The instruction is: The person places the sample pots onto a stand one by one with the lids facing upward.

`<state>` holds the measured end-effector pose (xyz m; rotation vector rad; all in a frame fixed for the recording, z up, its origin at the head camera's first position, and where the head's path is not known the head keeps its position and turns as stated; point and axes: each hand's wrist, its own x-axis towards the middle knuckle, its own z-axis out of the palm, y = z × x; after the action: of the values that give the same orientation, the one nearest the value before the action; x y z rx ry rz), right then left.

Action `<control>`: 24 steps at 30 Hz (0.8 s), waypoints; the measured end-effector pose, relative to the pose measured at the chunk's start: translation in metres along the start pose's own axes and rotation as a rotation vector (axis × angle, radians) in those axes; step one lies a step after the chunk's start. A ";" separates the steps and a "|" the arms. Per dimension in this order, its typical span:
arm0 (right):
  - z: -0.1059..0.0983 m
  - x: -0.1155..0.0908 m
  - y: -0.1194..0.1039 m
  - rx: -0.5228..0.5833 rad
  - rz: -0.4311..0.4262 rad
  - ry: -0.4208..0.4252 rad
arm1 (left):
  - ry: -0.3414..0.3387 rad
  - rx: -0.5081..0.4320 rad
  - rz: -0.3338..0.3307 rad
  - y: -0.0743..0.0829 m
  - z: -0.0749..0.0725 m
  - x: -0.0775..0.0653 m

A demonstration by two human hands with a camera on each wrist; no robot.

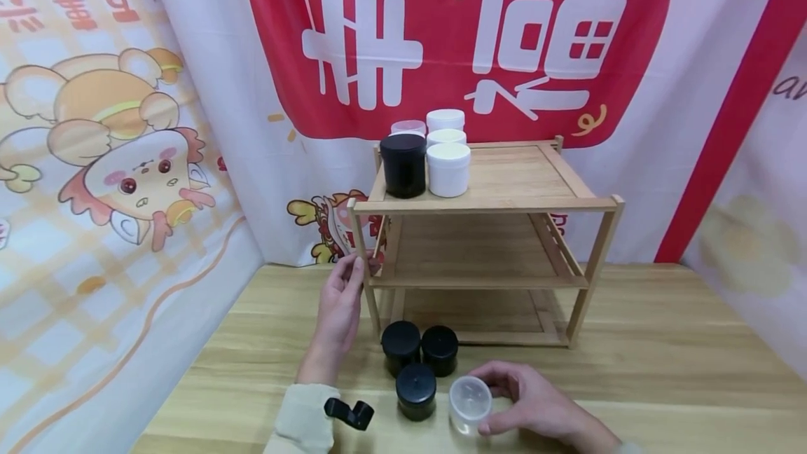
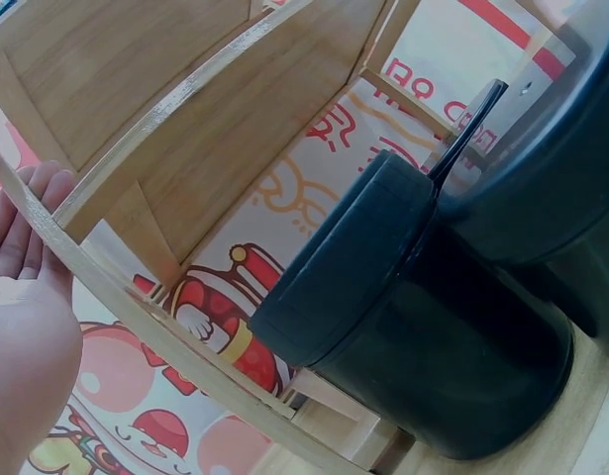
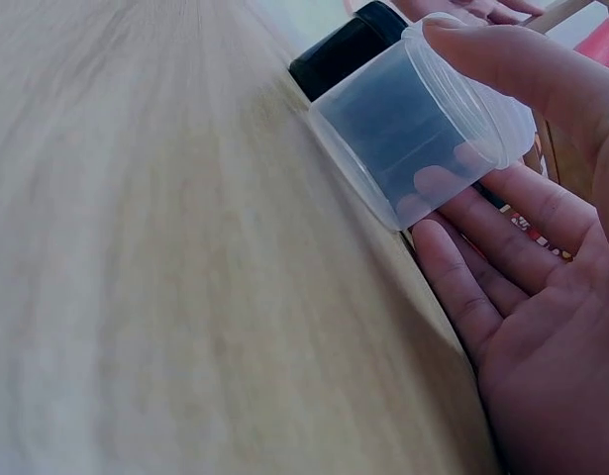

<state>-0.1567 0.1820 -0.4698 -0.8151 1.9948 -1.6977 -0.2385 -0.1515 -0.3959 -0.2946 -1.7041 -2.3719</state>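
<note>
My left hand [image 1: 338, 303] holds the left front post of a three-tier wooden shelf rack [image 1: 412, 206]; in the left wrist view its fingers [image 2: 32, 213] reach behind the post. With thumb and fingers, my right hand [image 1: 529, 401] grips a translucent plastic jar [image 1: 470, 403] on the table. Left of that jar stands a black lidded jar [image 1: 416, 392], with two more black jars, one [image 1: 401, 347] on the left and one [image 1: 440, 350] on the right, just behind it. In the right wrist view the clear jar [image 3: 403, 129] sits between thumb and fingers.
On the rack's top tier, toward the left, stand a black jar [image 1: 403, 167], several white jars [image 1: 449, 172] and a clear one [image 1: 408, 127]. A printed cloth [image 1: 208, 125] hangs behind and to the left. The wooden table [image 1: 662, 342] extends on both sides.
</note>
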 end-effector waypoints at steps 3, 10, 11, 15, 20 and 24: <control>0.000 0.001 -0.001 -0.012 -0.002 0.000 | 0.008 0.000 0.001 -0.001 -0.002 0.000; 0.001 0.001 0.000 0.001 -0.001 0.011 | 0.002 -0.019 0.003 0.001 -0.003 -0.001; 0.002 0.000 0.001 0.003 -0.001 0.014 | 0.003 -0.015 -0.001 0.001 -0.002 -0.001; 0.003 -0.001 0.003 0.006 0.000 0.026 | -0.003 -0.006 -0.015 0.001 -0.001 0.000; 0.002 -0.002 0.004 -0.009 0.009 0.045 | -0.008 -0.006 -0.027 -0.001 0.001 0.001; 0.001 -0.001 0.003 -0.016 0.014 0.058 | 0.001 -0.007 -0.020 0.000 0.002 0.002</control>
<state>-0.1560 0.1821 -0.4732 -0.7641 2.0500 -1.7183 -0.2406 -0.1495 -0.3948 -0.2784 -1.7063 -2.3927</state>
